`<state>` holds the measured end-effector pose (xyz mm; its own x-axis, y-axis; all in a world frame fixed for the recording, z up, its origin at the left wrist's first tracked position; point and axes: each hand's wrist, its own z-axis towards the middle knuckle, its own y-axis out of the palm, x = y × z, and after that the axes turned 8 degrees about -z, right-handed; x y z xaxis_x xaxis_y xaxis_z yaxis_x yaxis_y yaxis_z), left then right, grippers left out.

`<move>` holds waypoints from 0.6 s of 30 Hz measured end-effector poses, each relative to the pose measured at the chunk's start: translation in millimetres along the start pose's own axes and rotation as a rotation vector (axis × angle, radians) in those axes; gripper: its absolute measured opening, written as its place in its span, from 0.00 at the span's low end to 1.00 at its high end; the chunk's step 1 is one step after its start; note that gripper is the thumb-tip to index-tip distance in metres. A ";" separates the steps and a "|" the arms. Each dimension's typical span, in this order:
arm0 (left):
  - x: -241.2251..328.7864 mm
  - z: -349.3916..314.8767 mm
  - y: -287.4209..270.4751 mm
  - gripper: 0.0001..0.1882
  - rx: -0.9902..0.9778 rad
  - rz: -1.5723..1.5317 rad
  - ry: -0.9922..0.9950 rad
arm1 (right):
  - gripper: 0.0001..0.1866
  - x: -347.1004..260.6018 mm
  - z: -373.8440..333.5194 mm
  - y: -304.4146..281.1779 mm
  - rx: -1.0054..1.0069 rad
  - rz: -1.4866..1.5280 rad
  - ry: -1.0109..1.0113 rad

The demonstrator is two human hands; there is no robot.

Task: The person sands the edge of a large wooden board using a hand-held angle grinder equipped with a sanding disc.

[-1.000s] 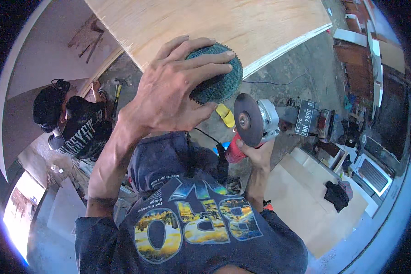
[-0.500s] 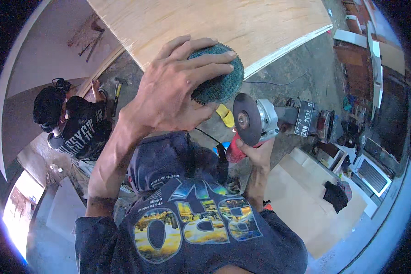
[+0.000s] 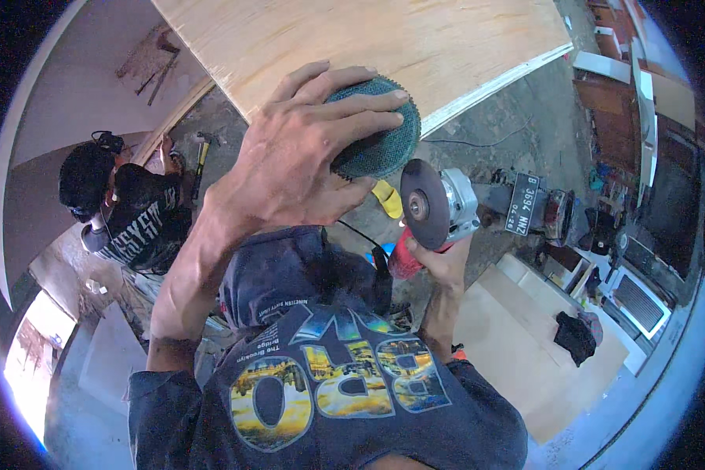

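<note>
Raised in front of me, my left hand (image 3: 294,149) grips a round, dark green mesh-backed disc (image 3: 384,145) by its edges, fingers across its face and thumb below. The disc looks like a grinding or cutting disc and overlaps the near edge of a plywood panel (image 3: 352,47). My right hand (image 3: 440,262) is wrapped round the red body of an angle grinder (image 3: 460,205). A dark flat disc (image 3: 424,202) is mounted on the grinder's silver head and faces left, just below and right of the green disc.
At the left a co-worker (image 3: 141,211) crouches by a hammer (image 3: 201,160). A yellow object (image 3: 387,198) lies on the floor behind the grinder. A motorcycle's rear with its plate (image 3: 522,204) stands to the right. Pale boards (image 3: 525,352) with a black cloth (image 3: 576,337) lie lower right.
Both hands keep almost the same pose; the green disc has shifted very slightly. The co-worker at the left has moved a little.
</note>
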<state>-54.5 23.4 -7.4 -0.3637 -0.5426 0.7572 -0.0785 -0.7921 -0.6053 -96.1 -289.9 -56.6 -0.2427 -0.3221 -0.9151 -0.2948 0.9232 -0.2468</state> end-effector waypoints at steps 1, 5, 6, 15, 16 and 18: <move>-0.2 0.3 0.0 0.36 -0.002 -0.016 0.000 | 0.46 1.0 -1.1 -0.2 0.002 -0.001 0.000; 0.6 -0.3 -0.4 0.37 -0.012 0.005 -0.003 | 0.49 -0.1 0.3 -0.6 -0.021 0.029 0.023; 1.0 -0.6 -0.5 0.37 -0.012 0.007 -0.005 | 0.49 -0.6 1.0 -1.8 -0.053 0.032 0.043; 1.4 -1.6 -2.1 0.36 -0.010 -0.006 -0.006 | 0.45 -1.0 1.9 -4.4 -0.073 -0.147 -0.054; 1.9 -1.4 -1.8 0.36 -0.008 -0.014 -0.004 | 0.45 -1.2 1.9 -3.5 -0.074 -0.147 -0.055; 1.9 -1.7 -2.3 0.36 -0.007 -0.008 -0.006 | 0.48 -10.2 2.9 4.4 0.031 -0.020 0.020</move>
<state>-56.7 24.6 -5.0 -0.3572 -0.5380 0.7635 -0.0877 -0.7945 -0.6008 -92.2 -281.9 -49.3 -0.2559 -0.3448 -0.9031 -0.2715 0.9223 -0.2752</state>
